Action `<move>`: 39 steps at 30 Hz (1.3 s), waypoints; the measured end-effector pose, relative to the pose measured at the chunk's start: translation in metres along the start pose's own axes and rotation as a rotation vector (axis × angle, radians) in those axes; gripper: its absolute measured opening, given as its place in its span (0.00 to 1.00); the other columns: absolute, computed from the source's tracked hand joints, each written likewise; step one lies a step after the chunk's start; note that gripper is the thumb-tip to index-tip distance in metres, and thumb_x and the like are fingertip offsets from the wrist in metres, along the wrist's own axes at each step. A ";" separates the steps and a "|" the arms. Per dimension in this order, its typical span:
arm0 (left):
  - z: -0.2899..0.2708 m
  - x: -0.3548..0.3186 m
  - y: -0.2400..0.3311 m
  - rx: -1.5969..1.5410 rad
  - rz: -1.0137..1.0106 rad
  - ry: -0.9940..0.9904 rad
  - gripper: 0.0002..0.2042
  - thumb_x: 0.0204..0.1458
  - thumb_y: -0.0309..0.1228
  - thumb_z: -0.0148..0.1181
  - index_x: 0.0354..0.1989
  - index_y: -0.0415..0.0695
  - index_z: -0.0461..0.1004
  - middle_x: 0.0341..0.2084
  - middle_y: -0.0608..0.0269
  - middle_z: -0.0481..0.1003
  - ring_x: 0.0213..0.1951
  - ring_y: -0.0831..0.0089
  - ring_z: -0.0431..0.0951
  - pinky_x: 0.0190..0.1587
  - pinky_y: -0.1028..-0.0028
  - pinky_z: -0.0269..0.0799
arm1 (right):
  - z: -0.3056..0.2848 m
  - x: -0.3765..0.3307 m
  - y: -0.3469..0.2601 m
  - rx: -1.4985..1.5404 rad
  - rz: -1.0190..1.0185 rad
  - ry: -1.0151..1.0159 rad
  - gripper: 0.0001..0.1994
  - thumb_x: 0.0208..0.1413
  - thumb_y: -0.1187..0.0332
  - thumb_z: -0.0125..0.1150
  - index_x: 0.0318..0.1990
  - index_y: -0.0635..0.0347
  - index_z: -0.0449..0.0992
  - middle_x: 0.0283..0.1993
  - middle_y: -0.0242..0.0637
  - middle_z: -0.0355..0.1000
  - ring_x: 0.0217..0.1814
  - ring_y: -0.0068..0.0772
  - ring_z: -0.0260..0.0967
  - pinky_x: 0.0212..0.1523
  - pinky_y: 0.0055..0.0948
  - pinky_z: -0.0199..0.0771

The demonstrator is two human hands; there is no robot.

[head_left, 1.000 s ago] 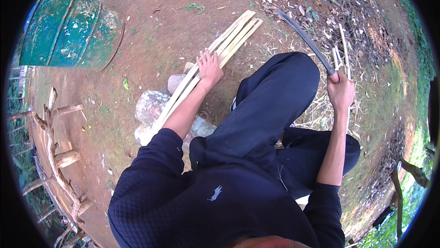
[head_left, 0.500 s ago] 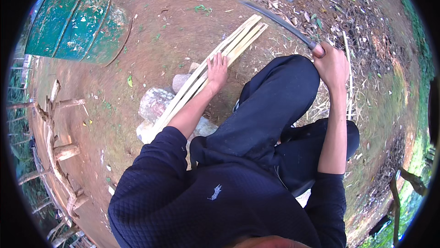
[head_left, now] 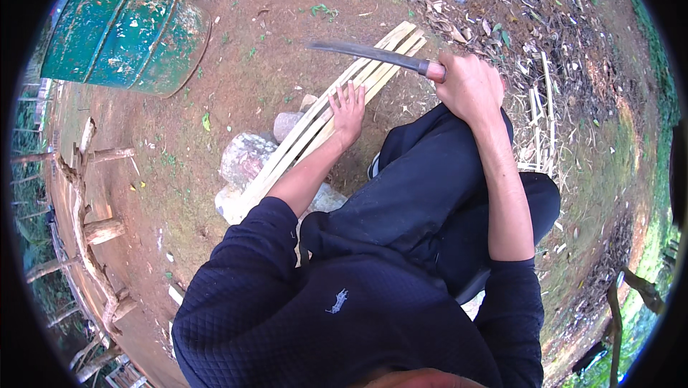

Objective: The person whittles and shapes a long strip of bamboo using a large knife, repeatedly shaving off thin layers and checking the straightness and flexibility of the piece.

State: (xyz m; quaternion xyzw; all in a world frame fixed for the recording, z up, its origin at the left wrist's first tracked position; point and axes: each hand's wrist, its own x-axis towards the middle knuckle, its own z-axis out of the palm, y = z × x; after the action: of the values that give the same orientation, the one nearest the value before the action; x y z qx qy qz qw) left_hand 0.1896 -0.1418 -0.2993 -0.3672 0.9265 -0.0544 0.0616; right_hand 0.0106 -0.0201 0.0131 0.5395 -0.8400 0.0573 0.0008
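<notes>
Several long pale split-wood strips (head_left: 276, 167) lie side by side, slanting from the stones at lower left up to the far right. My left hand (head_left: 349, 116) rests on them with its fingers spread and stretched out. My right hand (head_left: 469, 85) is closed round the handle of a machete (head_left: 376, 53) with a long, slightly curved dark blade. Its blade points left and passes over the far part of the strips; whether it touches them I cannot tell.
Stones (head_left: 246, 156) sit under the near end of the strips. A worn green drum (head_left: 132, 30) stands at the far left, and a rough branch railing (head_left: 82, 216) runs along the left. Thin loose strips (head_left: 550, 112) and shavings lie to the right of my knee.
My right hand has moved left and slightly far, swinging the machete from the right of the strips to across them. My left hand stays on the strips.
</notes>
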 end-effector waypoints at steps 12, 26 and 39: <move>-0.002 0.003 -0.004 -0.030 -0.047 -0.006 0.36 0.56 0.26 0.52 0.75 0.51 0.47 0.73 0.48 0.48 0.73 0.41 0.47 0.69 0.34 0.37 | -0.002 -0.007 0.011 0.005 0.147 0.018 0.09 0.54 0.63 0.61 0.35 0.57 0.81 0.28 0.50 0.77 0.34 0.53 0.78 0.35 0.49 0.76; -0.022 0.004 -0.028 -0.289 0.139 -0.035 0.33 0.61 0.42 0.49 0.73 0.45 0.51 0.73 0.46 0.47 0.74 0.47 0.46 0.72 0.41 0.37 | -0.003 -0.008 0.015 0.056 0.214 0.041 0.11 0.56 0.60 0.60 0.33 0.58 0.80 0.27 0.51 0.77 0.33 0.56 0.78 0.35 0.51 0.75; -0.017 0.052 -0.124 -1.095 -0.314 -0.630 0.18 0.49 0.42 0.73 0.33 0.36 0.80 0.22 0.59 0.77 0.26 0.70 0.74 0.32 0.64 0.69 | -0.001 -0.005 0.014 0.060 0.214 0.043 0.10 0.54 0.62 0.60 0.33 0.58 0.80 0.28 0.51 0.77 0.35 0.55 0.78 0.36 0.51 0.75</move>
State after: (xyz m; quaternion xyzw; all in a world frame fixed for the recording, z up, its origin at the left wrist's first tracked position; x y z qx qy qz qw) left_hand 0.2334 -0.2663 -0.2685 -0.4749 0.6930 0.5277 0.1255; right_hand 0.0001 -0.0095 0.0124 0.4451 -0.8906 0.0939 -0.0033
